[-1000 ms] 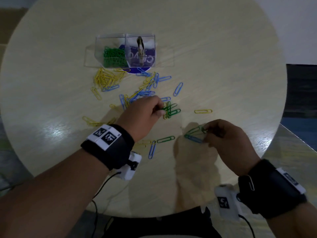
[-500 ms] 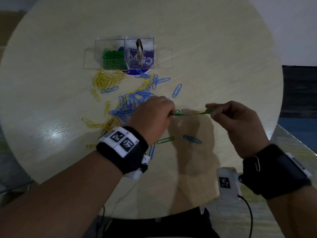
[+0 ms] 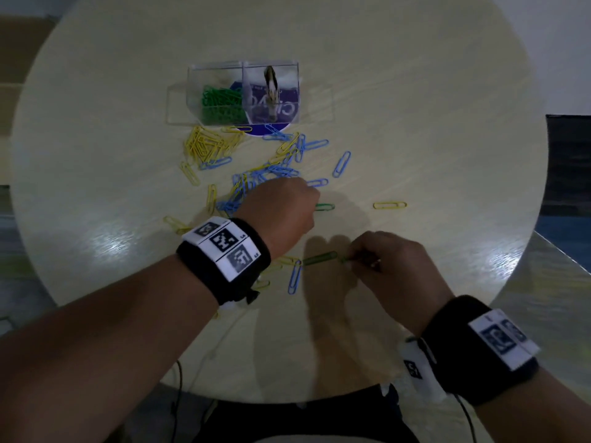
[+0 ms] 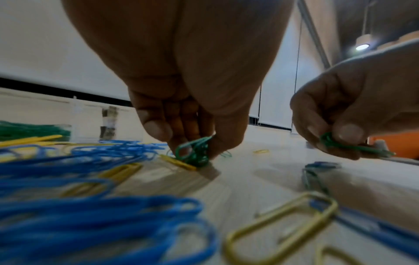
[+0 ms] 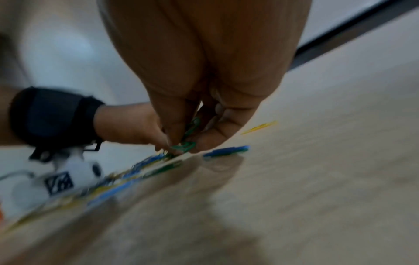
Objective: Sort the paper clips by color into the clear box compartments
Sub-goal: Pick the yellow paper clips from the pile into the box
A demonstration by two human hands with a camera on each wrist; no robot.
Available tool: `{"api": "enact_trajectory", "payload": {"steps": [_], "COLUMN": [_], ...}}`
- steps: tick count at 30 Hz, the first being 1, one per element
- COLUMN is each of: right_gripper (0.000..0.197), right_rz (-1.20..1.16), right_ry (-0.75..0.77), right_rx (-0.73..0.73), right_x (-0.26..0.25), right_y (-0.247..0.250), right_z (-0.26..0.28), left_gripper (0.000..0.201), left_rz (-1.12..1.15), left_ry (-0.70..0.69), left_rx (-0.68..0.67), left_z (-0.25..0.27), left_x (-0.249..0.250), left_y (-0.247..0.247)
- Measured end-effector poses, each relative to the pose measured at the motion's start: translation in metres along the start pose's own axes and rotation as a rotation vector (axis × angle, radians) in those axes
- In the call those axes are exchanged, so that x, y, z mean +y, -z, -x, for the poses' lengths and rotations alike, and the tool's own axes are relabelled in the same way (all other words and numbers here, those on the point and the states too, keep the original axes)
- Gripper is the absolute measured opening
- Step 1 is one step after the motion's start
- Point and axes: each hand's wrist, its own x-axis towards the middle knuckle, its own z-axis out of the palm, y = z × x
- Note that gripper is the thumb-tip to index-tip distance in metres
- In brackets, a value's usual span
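Observation:
A clear two-compartment box (image 3: 217, 76) stands at the back of the round table; its left compartment holds green clips (image 3: 220, 103). Loose yellow clips (image 3: 208, 145) and blue clips (image 3: 281, 169) lie in front of it. My left hand (image 3: 281, 212) pinches a small bunch of green clips (image 4: 195, 150) low over the table. My right hand (image 3: 383, 263) pinches green clips (image 4: 340, 143) nearer the front edge. One green clip (image 3: 319, 259) lies on the table just left of my right fingers, and a blue clip (image 3: 295, 276) beside it.
A single yellow clip (image 3: 390, 205) lies apart on the right. A round purple label (image 3: 271, 107) shows under the box's right compartment. More yellow clips (image 3: 174, 223) lie left of my left wrist. The table edge (image 3: 287, 399) runs close to my body.
My right hand came back down and toward me, from mid-table to the green clip near the front. My left hand stayed mid-table, pinching green clips.

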Motion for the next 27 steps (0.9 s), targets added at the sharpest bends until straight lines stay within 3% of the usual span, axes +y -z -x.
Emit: {"api": "enact_trajectory", "payload": {"steps": [4, 6, 10, 14, 16, 20, 24, 27], "right_gripper": [0.005, 0.01, 0.018, 0.009, 0.011, 0.023, 0.009, 0.017], "right_rz": [0.207, 0.291, 0.466, 0.507, 0.506, 0.471, 0.326, 0.223], "right_ry": [0.127, 0.166, 0.208, 0.203, 0.181, 0.149, 0.063, 0.026], "right_rx": [-0.019, -0.04, -0.202, -0.185, -0.162, -0.148, -0.066, 0.035], "right_x": [-0.019, -0.024, -0.023, -0.02, -0.021, -0.026, -0.035, -0.046], "right_y": [-0.011, -0.016, -0.02, -0.021, -0.022, -0.019, -0.004, 0.006], "right_z": [-0.016, -0.024, -0.026, -0.018, -0.017, -0.019, -0.028, -0.044], "left_gripper": [0.017, 0.016, 0.017, 0.014, 0.009, 0.007, 0.004, 0.008], "left_rz": [0.055, 0.158, 0.465, 0.872, 1.089, 1.29, 1.342, 1.391], "left_ry": [0.041, 0.084, 0.271, 0.473, 0.562, 0.655, 0.687, 0.642], "left_rx": [0.056, 0.08, 0.254, 0.303, 0.347, 0.407, 0.505, 0.658], "left_z": [0.013, 0.019, 0.034, 0.042, 0.047, 0.053, 0.045, 0.028], "left_x": [-0.02, -0.027, -0.039, -0.051, -0.057, -0.077, -0.103, -0.117], "left_y": [0.001, 0.003, 0.004, 0.001, 0.005, 0.022, 0.042, 0.068]}}
